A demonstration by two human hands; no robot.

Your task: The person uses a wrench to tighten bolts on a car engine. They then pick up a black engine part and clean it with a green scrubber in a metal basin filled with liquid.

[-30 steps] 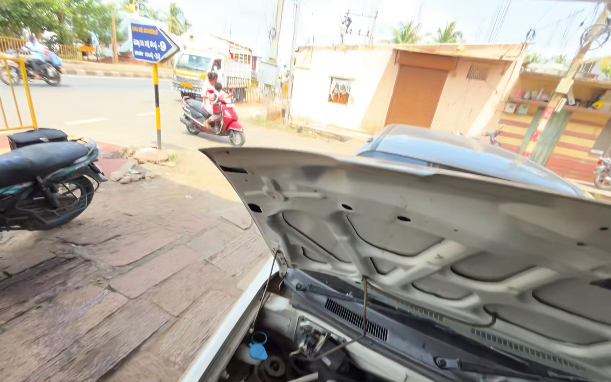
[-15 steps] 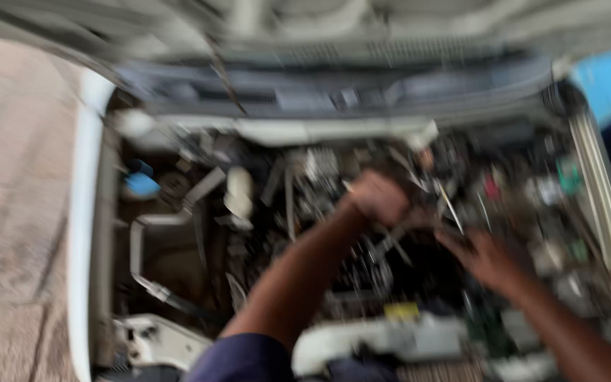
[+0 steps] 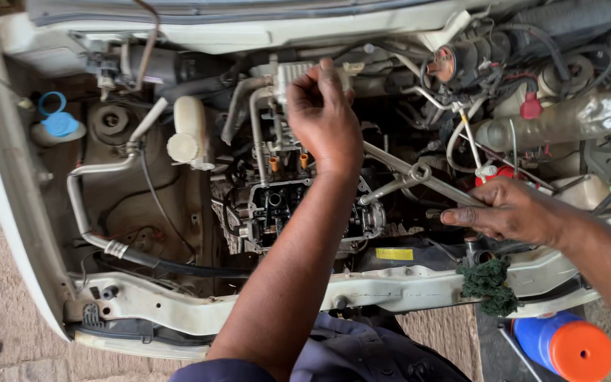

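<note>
Left hand (image 3: 325,120) reaching over the open grey metal engine (image 3: 284,205), fingertips pinched together (on something too small to tell). Right hand (image 3: 507,212) closed around the long silver metal wrench (image 3: 419,173), beside the engine.

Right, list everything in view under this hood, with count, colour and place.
Engine: one, dark metal, centre of the bay.
Cross-shaped wrench: one, silver, lying right of the engine.
Reservoir: one, cream, left of the engine.
Filler cap: one, blue, far left.
Front crossmember: one, white, along the near edge.
Rag: one, dark green, draped on the crossmember.
Container: one, blue with orange lid, bottom right.
Left hand: fingers pinched above the engine; whether they hold anything is unclear.
Right hand: grip around the wrench bar.
</note>
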